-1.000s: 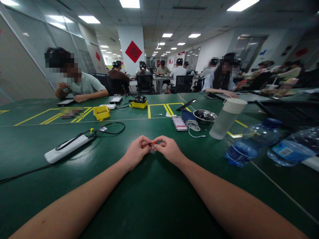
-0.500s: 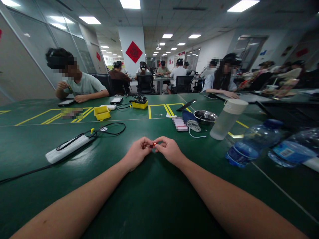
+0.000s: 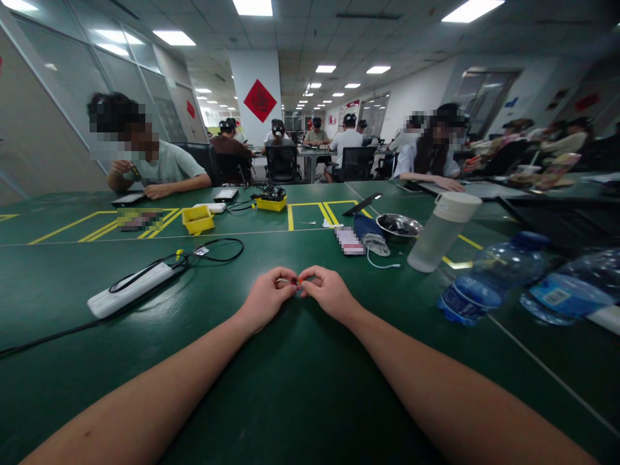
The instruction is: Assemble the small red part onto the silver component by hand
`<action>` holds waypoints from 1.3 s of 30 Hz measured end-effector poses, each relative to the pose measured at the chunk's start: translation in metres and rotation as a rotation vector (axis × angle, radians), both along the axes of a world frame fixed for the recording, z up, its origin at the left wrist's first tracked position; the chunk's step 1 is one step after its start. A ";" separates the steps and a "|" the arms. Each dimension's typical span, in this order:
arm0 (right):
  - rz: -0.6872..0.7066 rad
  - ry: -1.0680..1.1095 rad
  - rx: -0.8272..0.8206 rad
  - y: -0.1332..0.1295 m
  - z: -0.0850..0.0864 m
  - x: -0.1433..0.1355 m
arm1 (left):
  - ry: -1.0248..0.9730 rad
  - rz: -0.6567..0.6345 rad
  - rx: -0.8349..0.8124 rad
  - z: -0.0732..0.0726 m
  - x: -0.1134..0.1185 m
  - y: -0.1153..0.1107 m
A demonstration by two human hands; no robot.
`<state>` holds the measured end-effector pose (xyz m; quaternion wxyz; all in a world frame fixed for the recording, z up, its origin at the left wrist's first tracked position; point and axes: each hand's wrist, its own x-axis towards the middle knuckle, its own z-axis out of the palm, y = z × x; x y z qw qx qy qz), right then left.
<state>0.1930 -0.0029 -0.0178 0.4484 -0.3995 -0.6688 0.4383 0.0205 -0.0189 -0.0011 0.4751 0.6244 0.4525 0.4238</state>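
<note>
Both hands meet over the middle of the green table (image 3: pixel 290 374), fingertips nearly touching. Between them is a small red and orange piece (image 3: pixel 297 282), too small to name. My left hand (image 3: pixel 268 297) pinches its left, dark red side with thumb and forefinger. On the orange side, my right hand (image 3: pixel 327 292) pinches with thumb and forefinger. A thin pale strand shows inside the curl of the left fingers. The fingertips hide much of the piece.
To the left lies a white power strip (image 3: pixel 130 289) with a black cable. Beyond are a yellow box (image 3: pixel 197 221), a metal bowl (image 3: pixel 400 226) and a phone (image 3: pixel 349 241). A frosted bottle (image 3: pixel 438 236) and water bottles (image 3: pixel 467 300) stand right. People sit across the table.
The small piece has turned slightly between the fingertips, and a pale strand now shows by the left fingers. Both hands have stayed in nearly the same place.
</note>
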 end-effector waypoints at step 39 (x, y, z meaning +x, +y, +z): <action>0.035 0.069 -0.056 0.001 -0.004 -0.001 | 0.138 0.048 0.170 -0.006 -0.001 0.003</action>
